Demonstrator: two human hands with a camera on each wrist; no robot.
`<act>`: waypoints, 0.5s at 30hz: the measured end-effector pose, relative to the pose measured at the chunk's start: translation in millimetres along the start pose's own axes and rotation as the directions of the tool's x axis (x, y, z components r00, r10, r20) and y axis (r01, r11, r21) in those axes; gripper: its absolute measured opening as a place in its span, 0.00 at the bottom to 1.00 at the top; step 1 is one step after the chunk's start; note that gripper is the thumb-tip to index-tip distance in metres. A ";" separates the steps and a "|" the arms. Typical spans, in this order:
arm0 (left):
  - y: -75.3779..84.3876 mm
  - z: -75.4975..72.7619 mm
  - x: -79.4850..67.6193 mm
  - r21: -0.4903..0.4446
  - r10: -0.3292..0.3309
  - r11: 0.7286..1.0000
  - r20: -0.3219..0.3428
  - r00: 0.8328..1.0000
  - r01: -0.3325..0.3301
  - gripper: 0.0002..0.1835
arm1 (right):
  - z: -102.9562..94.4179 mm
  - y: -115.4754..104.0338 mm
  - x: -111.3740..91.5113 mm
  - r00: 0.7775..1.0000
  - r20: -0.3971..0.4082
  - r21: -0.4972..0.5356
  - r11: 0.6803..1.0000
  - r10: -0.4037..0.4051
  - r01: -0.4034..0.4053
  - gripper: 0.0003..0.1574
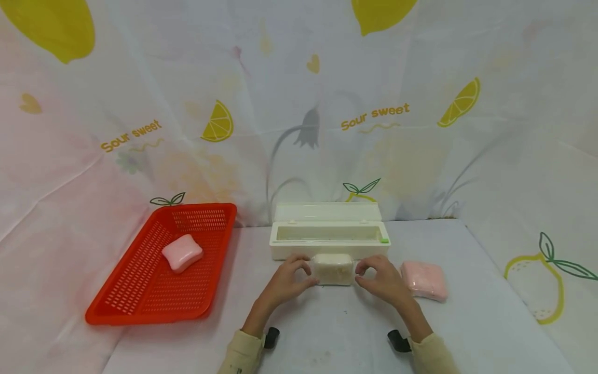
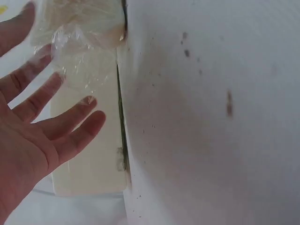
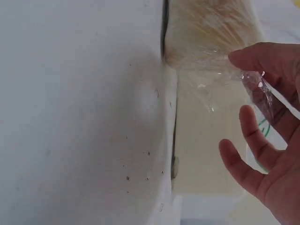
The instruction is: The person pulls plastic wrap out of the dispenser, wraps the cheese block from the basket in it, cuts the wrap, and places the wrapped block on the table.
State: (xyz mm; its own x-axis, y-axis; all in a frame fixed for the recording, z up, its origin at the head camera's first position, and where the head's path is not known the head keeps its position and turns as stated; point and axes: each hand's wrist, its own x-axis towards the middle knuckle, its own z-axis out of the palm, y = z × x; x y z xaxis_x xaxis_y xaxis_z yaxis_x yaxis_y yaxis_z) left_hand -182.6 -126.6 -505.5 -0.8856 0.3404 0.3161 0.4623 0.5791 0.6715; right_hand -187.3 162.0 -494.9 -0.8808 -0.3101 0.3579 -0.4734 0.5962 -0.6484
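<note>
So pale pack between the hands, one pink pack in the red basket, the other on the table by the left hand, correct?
One slip: the other pink pack lies on the table by the right hand, not the left hand, as the head view shows. The rest holds: pale pack between the hands, one pink pack in the red basket.

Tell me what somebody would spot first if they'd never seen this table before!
Probably the bright red basket on the left side of the head view, with a pink packet lying in it. Next might come the film-wrapped cream block near the middle, between the left hand and the right hand. Big yellow lemons printed along the cloth's top stand out too.
</note>
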 end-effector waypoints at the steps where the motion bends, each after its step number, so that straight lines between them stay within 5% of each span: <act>1: 0.6 0.4 0.6 -0.005 -0.020 1.000 0.013 1.000 0.020 0.14 | 0.3 -0.6 0.1 1.000 -0.006 0.006 1.000 -0.009 0.009 0.16; 8: 2.7 2.9 3.8 -0.013 -0.076 0.997 -0.006 0.997 0.076 0.15 | 4.1 0.9 -2.6 1.000 -0.014 0.099 0.995 0.028 -0.027 0.24; 15: -3.3 8.5 7.4 -0.026 -0.026 0.999 -0.053 0.998 0.024 0.14 | 10.8 5.1 -3.1 0.996 -0.086 0.077 0.997 0.014 -0.008 0.17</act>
State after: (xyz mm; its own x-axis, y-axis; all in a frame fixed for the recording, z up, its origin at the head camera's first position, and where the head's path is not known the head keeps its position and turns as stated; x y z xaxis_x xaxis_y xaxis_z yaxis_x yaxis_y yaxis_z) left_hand -190.3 -119.8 -511.1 -0.8983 0.2855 0.3341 0.4394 0.5675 0.6963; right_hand -187.1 158.0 -506.6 -0.8831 -0.2369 0.4049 -0.4662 0.5400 -0.7008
